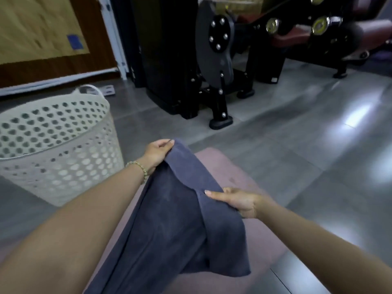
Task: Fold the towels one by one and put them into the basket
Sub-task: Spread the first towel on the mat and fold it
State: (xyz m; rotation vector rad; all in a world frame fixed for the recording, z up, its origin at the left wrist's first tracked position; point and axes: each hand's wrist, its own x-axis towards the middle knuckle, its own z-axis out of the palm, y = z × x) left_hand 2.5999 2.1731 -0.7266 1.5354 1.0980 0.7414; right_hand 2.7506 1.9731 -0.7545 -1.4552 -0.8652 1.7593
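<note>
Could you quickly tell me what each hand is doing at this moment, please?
Left hand: pinches the far top corner of the dark blue towel.
Right hand: grips the towel's near top edge, thumb on top.

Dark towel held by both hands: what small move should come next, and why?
Probably bring the left hand across to the right hand, folding the dark towel in half. The hands grip its upper edge at separate spots. It hangs long and loose over the pink mat, not yet compact enough for the basket on the left.
</note>
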